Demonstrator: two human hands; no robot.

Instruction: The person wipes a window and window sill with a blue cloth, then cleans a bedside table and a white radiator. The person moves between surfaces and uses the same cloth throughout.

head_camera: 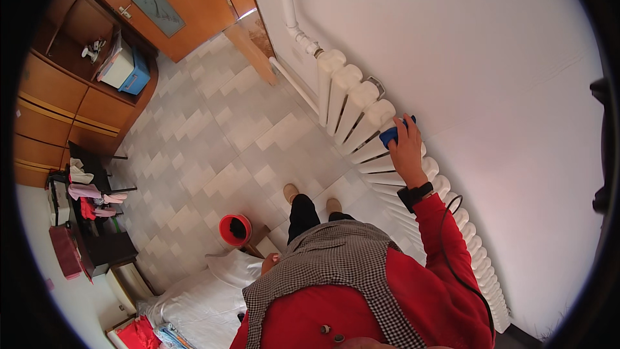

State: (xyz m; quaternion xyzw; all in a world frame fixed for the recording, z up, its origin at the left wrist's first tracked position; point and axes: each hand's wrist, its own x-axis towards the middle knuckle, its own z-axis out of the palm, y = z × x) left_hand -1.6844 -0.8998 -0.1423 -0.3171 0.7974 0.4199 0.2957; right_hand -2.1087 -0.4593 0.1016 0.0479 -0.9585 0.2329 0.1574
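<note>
My right hand grips a blue cloth and presses it on the top of a white column radiator. The radiator's sections run along the wall, from the pipe end down to the lower right. A black band with a dark device is on my right wrist, and a thin cable trails along the red sleeve. Down at my side, partly hidden by the checked apron, is my left hand; whether it holds anything cannot be made out.
A red bucket with something dark inside stands on the tiled floor. Behind it is a bed with a pale satin cover. A white pipe joins the radiator near the wooden door. Cabinets and a cloth-draped chair line the left.
</note>
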